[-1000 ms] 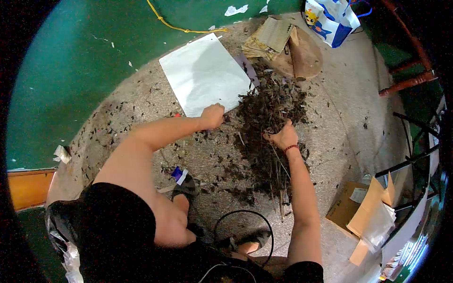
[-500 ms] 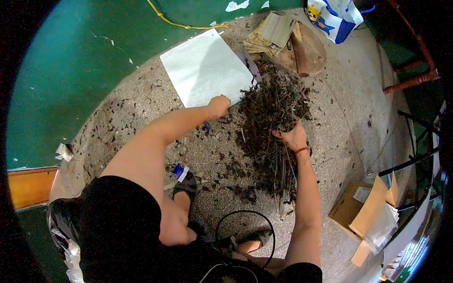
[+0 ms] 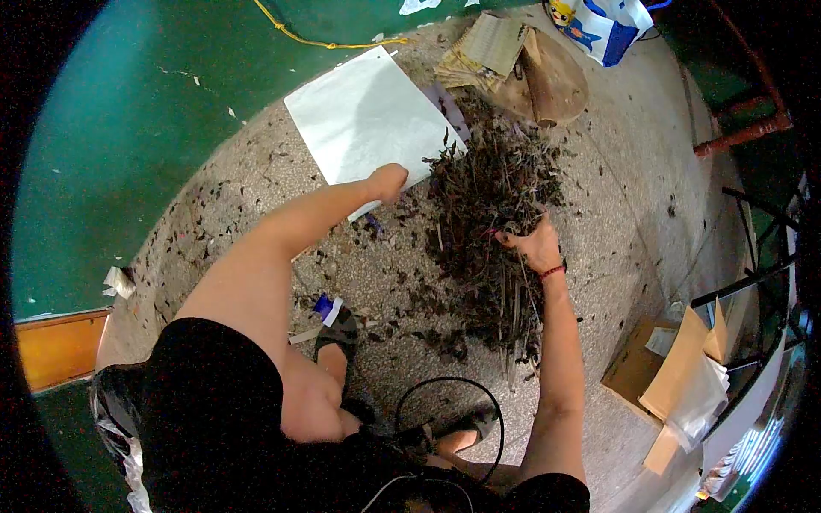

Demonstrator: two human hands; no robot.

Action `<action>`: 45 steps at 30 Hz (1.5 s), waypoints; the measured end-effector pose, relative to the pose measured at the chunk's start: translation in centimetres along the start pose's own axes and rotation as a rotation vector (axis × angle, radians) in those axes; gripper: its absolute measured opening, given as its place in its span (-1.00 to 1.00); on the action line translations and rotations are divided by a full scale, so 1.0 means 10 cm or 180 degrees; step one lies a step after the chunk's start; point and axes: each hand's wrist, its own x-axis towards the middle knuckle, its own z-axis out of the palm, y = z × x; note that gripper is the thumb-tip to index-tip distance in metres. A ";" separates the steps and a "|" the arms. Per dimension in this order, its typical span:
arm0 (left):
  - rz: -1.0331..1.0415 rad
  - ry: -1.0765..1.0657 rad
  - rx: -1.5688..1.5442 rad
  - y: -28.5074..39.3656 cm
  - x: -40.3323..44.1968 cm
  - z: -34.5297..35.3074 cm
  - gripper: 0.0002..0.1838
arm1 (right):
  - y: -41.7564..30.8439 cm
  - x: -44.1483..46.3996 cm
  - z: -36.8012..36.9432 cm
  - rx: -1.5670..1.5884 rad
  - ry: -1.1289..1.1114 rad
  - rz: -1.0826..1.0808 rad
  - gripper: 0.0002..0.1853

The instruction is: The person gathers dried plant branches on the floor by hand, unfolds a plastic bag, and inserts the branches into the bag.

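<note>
A white sheet (image 3: 372,111) lies on the speckled floor. My left hand (image 3: 389,182) is closed at its near edge, with the palm side hidden; I cannot make out what the fingers hold. A corner of the sheet pokes out below that wrist. To the right is a heap of dark dried plants (image 3: 487,184), with leaves at the far end and pale stalks (image 3: 513,316) towards me. My right hand (image 3: 539,246), a red bead bracelet on its wrist, grips the heap's right side, thumb pointing left near a small pinkish-red strip (image 3: 490,232). Its fingertips are partly hidden among the stems.
Beyond the heap are woven mats (image 3: 492,51), a round wooden board (image 3: 564,85) and a printed bag (image 3: 607,26). A cardboard box (image 3: 637,359) with clear plastic stands right, near black metal legs (image 3: 748,282). A yellow cord (image 3: 299,34) lies at top. Leaf crumbs litter the floor.
The view has shifted slightly. My left hand has turned a little and moved slightly up and left, and the sheet's near corner now shows under the wrist. The right hand stays on the plants.
</note>
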 end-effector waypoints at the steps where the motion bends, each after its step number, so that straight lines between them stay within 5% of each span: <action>1: -0.0001 -0.0012 -0.0008 -0.03 0.02 0.00 -0.80 | 0.01 -0.01 -0.01 0.0000 -0.0010 0.0010 -0.03; 7: 0.0051 -0.0276 -0.0008 -0.03 0.02 -0.09 -0.79 | -0.09 -0.05 -0.07 0.0000 -0.0040 -0.0038 0.00; 9: -0.0168 0.0683 -0.0724 0.04 -0.05 -0.13 -0.76 | -0.25 -0.10 -0.14 -0.0090 -0.0032 -0.0066 0.02; 19: -0.0456 0.1489 -0.2207 0.42 -0.02 -0.63 -0.83 | -0.48 -0.14 -0.08 -0.0170 0.0131 -0.0299 0.03; 21: -0.0124 0.2104 -0.2316 0.42 0.04 -0.73 -0.87 | -0.52 -0.16 -0.06 -0.0081 0.0061 -0.0218 0.05; 25: 0.0079 0.2258 -0.2604 0.34 0.17 -0.92 -0.90 | -0.52 -0.20 0.06 -0.0108 0.0166 -0.0516 0.13; 30: -0.0023 0.2211 -0.2364 0.45 0.07 -1.24 -0.84 | -0.59 -0.24 0.19 -0.0250 0.0278 -0.1190 0.16; 32: -0.0357 0.1709 -0.2737 0.45 0.04 -1.29 -0.85 | -0.65 -0.26 0.25 -0.0309 0.0278 -0.1259 0.18; 37: 0.0044 0.1974 -0.2598 0.39 0.14 -1.20 -0.93 | -0.79 -0.35 0.38 -0.0815 -0.0246 -0.1162 0.19; 39: 0.0531 0.1666 -0.3557 0.45 0.09 -1.22 -0.95 | -0.81 -0.35 0.41 -0.0918 -0.0283 -0.1133 0.19; 45: 0.0362 0.0463 -0.3237 0.49 -0.37 -1.95 -0.94 | -0.81 -0.25 0.41 -0.1115 -0.0586 -0.0923 0.21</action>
